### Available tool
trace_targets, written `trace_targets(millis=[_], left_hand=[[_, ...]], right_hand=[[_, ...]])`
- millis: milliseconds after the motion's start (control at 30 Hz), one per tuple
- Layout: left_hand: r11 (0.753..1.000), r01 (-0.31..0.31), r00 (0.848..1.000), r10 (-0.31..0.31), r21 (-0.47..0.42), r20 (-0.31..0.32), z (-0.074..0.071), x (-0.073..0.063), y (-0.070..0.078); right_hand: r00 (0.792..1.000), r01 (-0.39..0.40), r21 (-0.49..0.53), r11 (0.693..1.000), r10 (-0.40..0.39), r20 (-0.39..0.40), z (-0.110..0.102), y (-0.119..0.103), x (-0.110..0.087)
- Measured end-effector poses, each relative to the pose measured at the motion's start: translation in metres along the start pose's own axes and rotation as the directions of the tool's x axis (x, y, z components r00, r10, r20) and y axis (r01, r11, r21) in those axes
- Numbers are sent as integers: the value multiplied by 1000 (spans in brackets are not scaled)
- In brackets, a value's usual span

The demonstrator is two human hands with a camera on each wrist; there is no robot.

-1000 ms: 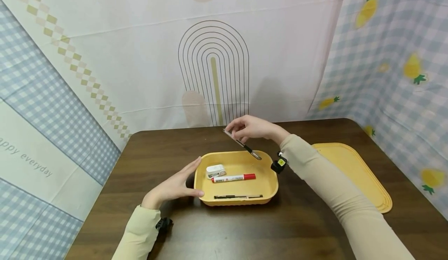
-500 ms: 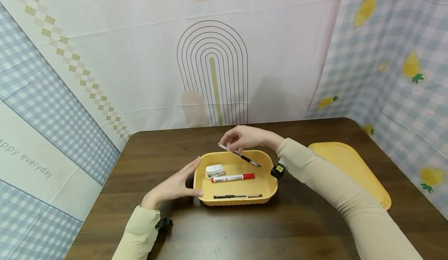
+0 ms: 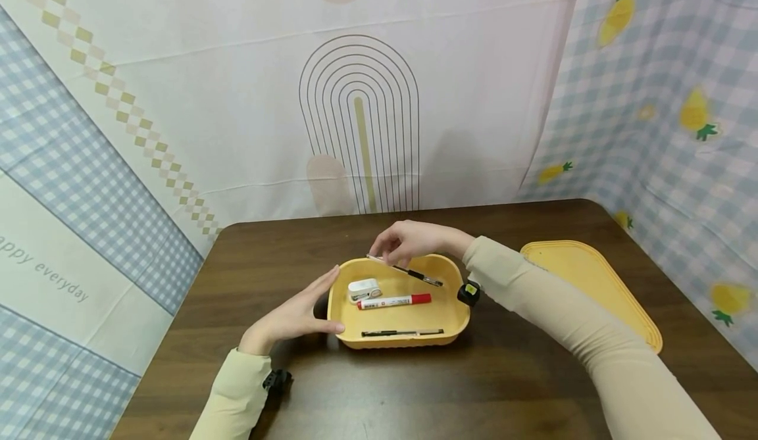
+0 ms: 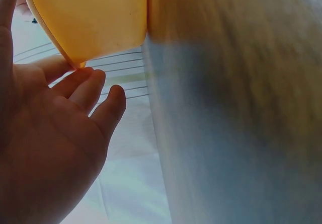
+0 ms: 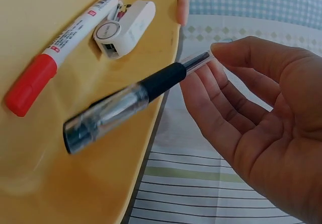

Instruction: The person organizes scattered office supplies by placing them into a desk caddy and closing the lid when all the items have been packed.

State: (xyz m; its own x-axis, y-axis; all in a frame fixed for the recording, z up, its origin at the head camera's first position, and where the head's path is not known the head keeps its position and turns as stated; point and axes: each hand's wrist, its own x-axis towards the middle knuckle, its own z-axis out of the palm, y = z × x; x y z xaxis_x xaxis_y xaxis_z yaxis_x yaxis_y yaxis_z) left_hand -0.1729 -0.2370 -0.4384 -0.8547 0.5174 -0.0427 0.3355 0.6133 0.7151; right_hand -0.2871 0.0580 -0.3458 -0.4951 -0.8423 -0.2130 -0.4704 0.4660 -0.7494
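Observation:
My right hand (image 3: 408,239) pinches one end of a clear pen (image 3: 417,275) with a black grip, just over the far rim of a yellow plastic tray (image 3: 444,315). In the right wrist view, the pen's clear capped end (image 5: 108,116) slants down over the tray. My left hand (image 3: 296,312) spreads along the tray's left end, thumb and fingertips at the rim. Inside the tray lie a red-capped white marker (image 3: 393,302), a small white rounded device (image 3: 364,289) with a disc on its side, and a second black-and-clear pen (image 3: 403,332) along the near wall.
A flat yellow lid (image 3: 592,282) lies to the right on the dark wooden table (image 3: 379,394), partly behind my right sleeve (image 3: 551,308). Patterned cloth (image 3: 254,98) hangs behind the table and at both sides.
My right hand has come down toward the tray's far side with the pen, which now slopes less steeply. The left hand, marker, white device and second pen stay as they were.

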Motion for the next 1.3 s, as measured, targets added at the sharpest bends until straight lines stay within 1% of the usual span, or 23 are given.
trace_targets(millis=[133, 433, 667, 1067, 1233, 1300], left_hand=[[1000, 17, 1000, -17, -7, 5, -1, 0, -1], [1000, 20, 1000, -20, -2, 5, 1, -1, -2], [1000, 17, 1000, -17, 8, 1, 2, 0, -2], [1000, 13, 1000, -13, 3, -2, 1, 2, 0], [1000, 9, 1000, -9, 0, -5, 1, 0, 1], [1000, 18, 1000, -18, 1, -3, 1, 1, 0]], right_hand=[[1000, 5, -13, 1000, -5, 15, 2, 1, 2], [1000, 7, -13, 1000, -7, 31, 6, 4, 5], [999, -23, -23, 999, 24, 36, 11, 9, 8], [995, -67, -52, 996, 71, 76, 12, 10, 11], [992, -74, -74, 995, 81, 98, 14, 11, 12], [991, -70, -82, 994, 79, 108, 15, 11, 13]])
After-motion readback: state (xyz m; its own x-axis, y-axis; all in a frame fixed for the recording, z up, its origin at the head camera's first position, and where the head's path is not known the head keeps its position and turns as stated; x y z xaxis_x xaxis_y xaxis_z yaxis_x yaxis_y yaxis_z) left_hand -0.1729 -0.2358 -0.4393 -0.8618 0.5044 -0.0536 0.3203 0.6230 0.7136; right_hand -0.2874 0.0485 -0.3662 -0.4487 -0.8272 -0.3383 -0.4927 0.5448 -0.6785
